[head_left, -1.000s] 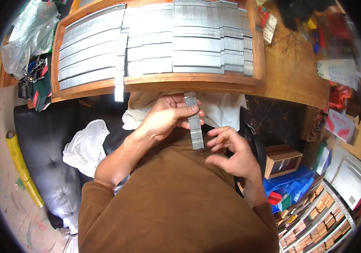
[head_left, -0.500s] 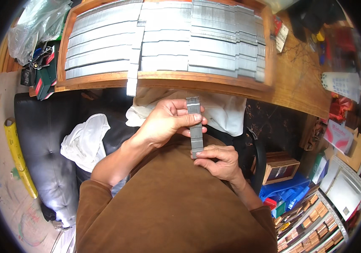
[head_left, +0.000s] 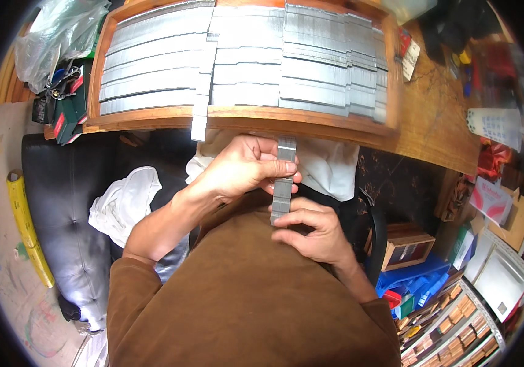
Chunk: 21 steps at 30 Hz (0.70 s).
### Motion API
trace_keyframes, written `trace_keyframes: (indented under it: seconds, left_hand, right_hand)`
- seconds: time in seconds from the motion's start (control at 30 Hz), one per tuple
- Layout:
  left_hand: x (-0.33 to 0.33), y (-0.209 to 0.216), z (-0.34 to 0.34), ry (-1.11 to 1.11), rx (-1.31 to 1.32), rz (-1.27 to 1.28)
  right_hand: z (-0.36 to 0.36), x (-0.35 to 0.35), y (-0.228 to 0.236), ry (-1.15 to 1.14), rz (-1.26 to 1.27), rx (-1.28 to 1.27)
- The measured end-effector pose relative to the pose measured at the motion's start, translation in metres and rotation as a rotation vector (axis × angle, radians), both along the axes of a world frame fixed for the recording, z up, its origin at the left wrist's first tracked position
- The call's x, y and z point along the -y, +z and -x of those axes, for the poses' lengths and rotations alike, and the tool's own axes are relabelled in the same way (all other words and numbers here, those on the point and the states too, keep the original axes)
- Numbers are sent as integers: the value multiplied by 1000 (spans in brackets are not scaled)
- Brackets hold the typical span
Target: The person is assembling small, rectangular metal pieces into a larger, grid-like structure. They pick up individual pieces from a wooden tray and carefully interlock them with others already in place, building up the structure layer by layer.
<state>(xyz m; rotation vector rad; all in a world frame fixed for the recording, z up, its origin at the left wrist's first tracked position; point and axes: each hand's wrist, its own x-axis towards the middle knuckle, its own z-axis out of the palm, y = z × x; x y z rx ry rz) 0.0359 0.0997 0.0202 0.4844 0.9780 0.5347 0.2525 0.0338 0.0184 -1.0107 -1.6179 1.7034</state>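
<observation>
My left hand (head_left: 243, 165) is closed around a long narrow row of grey metal pieces (head_left: 283, 189), stacked end to end. Its thumb presses across the front, with fingertips showing on the far side. The row stands nearly upright in the view, leaning slightly. At its lower end is my right hand (head_left: 317, 232), its index fingertip by the bottom piece. The right thumb is apart from the row, leaving a gap below the index finger. Beyond both hands lies a wooden tray (head_left: 152, 122) filled with rows of similar grey pieces (head_left: 243, 70). One strip (head_left: 199, 125) juts over its front edge.
White cloth (head_left: 326, 168) hangs under the tray. A black padded seat (head_left: 60, 202) with another white cloth (head_left: 124, 199) is at left. The wooden table (head_left: 436, 134) holds a plastic cup (head_left: 497, 125) at right. A wooden box (head_left: 407, 251) stands lower right.
My right thumb has come away from the lower end of the row, opening a gap from the index finger. The row's lower end has swung slightly left.
</observation>
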Motion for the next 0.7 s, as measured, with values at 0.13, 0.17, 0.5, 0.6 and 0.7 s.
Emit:
trace_keyframes:
  seconds: [0.13, 0.17, 0.5, 0.6, 0.7]
  left_hand:
    - [10, 13, 9, 14, -3, 19]
    - [14, 14, 10, 17, 6, 25]
    - [58, 3, 6, 151, -213, -474]
    - [59, -4, 3, 191, -282, -559]
    - [56, -3, 2, 183, -299, -595]
  right_hand:
    - [-14, -34, -1, -109, 124, -44]
    - [-7, -41, -1, -187, 263, -72]
    - [39, -60, -3, -168, 187, -169]
    - [39, -63, -4, -128, 78, -137]
    - [39, -62, -4, -152, 99, -153]
